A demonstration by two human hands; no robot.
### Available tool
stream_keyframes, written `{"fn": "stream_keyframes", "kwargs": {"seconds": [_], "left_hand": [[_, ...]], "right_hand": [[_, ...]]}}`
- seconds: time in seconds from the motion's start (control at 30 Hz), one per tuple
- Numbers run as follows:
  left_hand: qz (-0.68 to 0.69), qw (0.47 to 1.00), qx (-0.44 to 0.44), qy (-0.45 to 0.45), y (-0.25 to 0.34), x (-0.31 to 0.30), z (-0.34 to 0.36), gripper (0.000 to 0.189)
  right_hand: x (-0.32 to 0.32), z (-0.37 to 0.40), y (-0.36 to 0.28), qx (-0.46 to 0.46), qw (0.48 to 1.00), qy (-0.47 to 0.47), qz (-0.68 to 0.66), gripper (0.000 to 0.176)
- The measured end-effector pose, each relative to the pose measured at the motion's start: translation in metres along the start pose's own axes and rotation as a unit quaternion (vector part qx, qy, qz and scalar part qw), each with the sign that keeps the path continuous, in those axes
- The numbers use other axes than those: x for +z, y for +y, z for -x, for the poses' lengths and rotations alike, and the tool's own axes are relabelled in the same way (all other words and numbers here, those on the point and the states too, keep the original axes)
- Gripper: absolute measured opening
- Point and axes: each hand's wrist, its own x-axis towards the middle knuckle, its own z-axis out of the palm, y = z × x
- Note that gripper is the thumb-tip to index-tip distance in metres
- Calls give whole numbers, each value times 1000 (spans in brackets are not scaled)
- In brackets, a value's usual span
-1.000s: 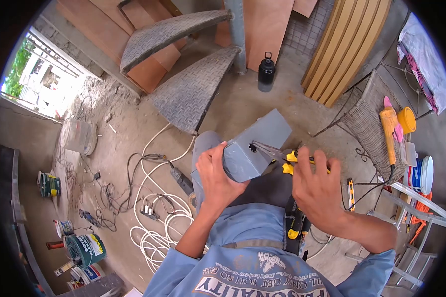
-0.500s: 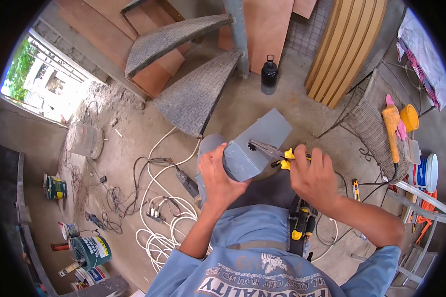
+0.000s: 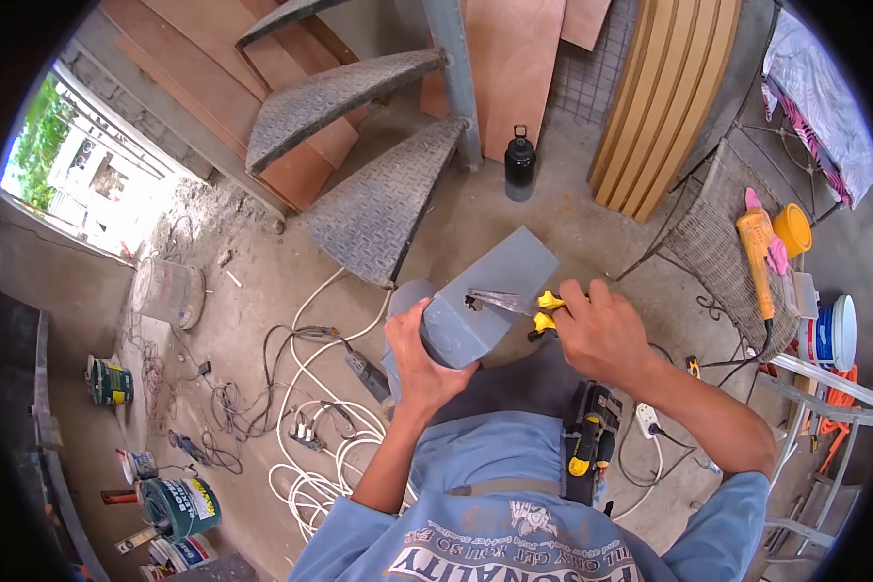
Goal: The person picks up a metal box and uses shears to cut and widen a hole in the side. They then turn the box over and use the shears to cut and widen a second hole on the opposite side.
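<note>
A grey box-shaped piece [image 3: 514, 276] with a jagged dark hole near its edge rests over my lap. My left hand [image 3: 425, 367] is closed around its near left end, thumb along the lower side. In my right hand [image 3: 601, 330] are long-nose pliers [image 3: 509, 301] with yellow and black handles. Their jaws reach across the grey face, tips right at the hole. On my belt hangs a tool pouch [image 3: 592, 427] holding yellow-and-black tools.
Metal spiral stair treads [image 3: 383, 204] rise ahead, near a black bottle [image 3: 520, 165]. Coiled white cable [image 3: 344, 466] lies on the floor to the left. A woven chair [image 3: 718, 223] on the right bears an orange power tool [image 3: 759, 257]. Paint cans [image 3: 179, 500] stand lower left.
The grey piece and both hands have shifted slightly left and down in view. The pliers have turned to lie flatter, their tips still at the hole.
</note>
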Motion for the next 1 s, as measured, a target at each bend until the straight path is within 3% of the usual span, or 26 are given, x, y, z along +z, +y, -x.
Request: {"fn": "stream_keyframes", "kwargs": {"seconds": [0.13, 0.2, 0.43, 0.73, 0.93, 1.0], "left_hand": [[-11, 1000, -9, 2, 4, -2, 1, 92], [-12, 1000, -10, 3, 4, -4, 3, 93], [-20, 1000, -20, 1, 5, -5, 3, 94], [-19, 1000, -20, 1, 4, -5, 5, 94], [-24, 1000, -9, 9, -5, -9, 8, 92], [-16, 1000, -7, 7, -11, -12, 10, 94]], "right_hand": [[-9, -3, -10, 12, 999, -3, 41, 12], [-11, -3, -18, 18, 996, 39, 84, 14], [-17, 1, -35, 55, 993, 23, 102, 16], [-13, 2, -23, 20, 992, 22, 123, 13], [6, -3, -6, -15, 999, 26, 22, 14], [15, -7, -1, -11, 998, 3, -66, 13]]}}
